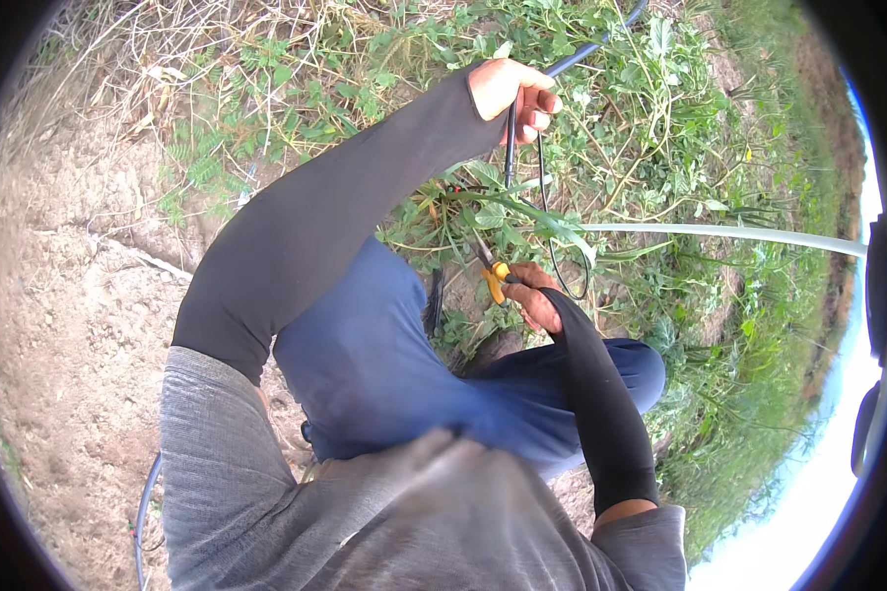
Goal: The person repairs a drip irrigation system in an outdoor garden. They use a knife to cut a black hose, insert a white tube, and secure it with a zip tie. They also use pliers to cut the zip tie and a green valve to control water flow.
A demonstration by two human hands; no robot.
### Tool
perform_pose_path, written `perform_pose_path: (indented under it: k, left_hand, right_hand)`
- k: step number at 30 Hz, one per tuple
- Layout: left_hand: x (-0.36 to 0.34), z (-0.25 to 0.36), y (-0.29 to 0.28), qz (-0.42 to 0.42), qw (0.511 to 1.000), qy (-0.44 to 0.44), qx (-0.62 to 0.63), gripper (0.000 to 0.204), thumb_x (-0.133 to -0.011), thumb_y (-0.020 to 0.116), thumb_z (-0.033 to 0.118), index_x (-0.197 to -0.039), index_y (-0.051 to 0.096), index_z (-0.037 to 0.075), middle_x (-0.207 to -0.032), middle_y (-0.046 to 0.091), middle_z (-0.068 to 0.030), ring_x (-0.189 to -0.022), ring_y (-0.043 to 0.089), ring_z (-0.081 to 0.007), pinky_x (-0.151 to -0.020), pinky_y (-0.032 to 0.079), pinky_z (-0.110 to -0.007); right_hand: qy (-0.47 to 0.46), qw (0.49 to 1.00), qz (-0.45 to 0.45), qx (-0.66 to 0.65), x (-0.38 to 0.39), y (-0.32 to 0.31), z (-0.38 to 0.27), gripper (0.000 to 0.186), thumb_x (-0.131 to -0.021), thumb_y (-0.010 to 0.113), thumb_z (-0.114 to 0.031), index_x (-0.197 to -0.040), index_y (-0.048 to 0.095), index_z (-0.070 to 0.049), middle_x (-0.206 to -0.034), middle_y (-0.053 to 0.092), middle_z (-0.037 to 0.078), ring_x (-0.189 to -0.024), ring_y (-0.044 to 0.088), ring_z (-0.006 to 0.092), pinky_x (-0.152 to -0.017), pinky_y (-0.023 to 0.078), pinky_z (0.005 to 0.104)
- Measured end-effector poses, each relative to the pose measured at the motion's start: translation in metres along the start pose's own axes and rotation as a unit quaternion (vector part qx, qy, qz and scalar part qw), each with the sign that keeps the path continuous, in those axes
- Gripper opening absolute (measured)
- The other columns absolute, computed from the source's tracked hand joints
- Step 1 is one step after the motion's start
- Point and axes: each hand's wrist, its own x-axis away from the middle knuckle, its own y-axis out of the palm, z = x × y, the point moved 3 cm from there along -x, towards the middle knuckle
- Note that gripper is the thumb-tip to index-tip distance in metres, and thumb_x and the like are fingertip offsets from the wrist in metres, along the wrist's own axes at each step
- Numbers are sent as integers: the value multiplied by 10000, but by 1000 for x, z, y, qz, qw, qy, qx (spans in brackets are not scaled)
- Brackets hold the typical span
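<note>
My left hand (512, 98), stretched out toward the far side, is closed around a black hose (579, 57). The hose runs up and to the right, out through the leaves. A black length of tube (510, 148) drops from under the same hand into the plants. My right hand (535, 297) grips yellow-handled shears (498, 278), whose metal blades point up and left into the green stems. The blade tips are partly hidden by leaves. Close to this hand hangs a loop of thin black tubing (586, 281).
A pale, slightly curved pipe (729, 231) extends from the plants to the right. Low green weeds (650, 158) surround my hands, with dry stalks (118, 59) at the far left. Bare soil (79, 325) lies on the left, where another dark hose (148, 512) curves near my side.
</note>
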Motion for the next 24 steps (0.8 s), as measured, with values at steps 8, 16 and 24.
perform_pose_path:
  k: [8,16,24]
  left_hand:
    - [8,7,17,-10,1000,-6,-8,181,-942,514,183,-940,539,4,-863,584,-47,-599,437,-77,-415,330,-195]
    - [19,15,28,-56,997,-54,-31,332,-983,448,257,-1029,554,-55,-660,464,1,-431,300,-22,-338,264,-175]
    - [14,8,32,23,996,-87,-27,341,-992,437,244,-997,555,-75,-699,486,-8,-451,323,-16,-320,260,-164]
  right_hand:
    - [-305,801,-156,-491,69,-11,-69,742,-735,689,-280,-1390,426,-51,-1484,283,241,-1391,258,371,-1129,124,545]
    - [-328,814,-133,-461,59,-33,-79,764,-668,664,-211,-1361,426,4,-1439,372,162,-1338,344,286,-1129,200,434]
    - [-328,895,-75,-292,53,-31,-71,516,-716,595,-101,-1222,527,-28,-1298,455,80,-1179,416,207,-1012,279,333]
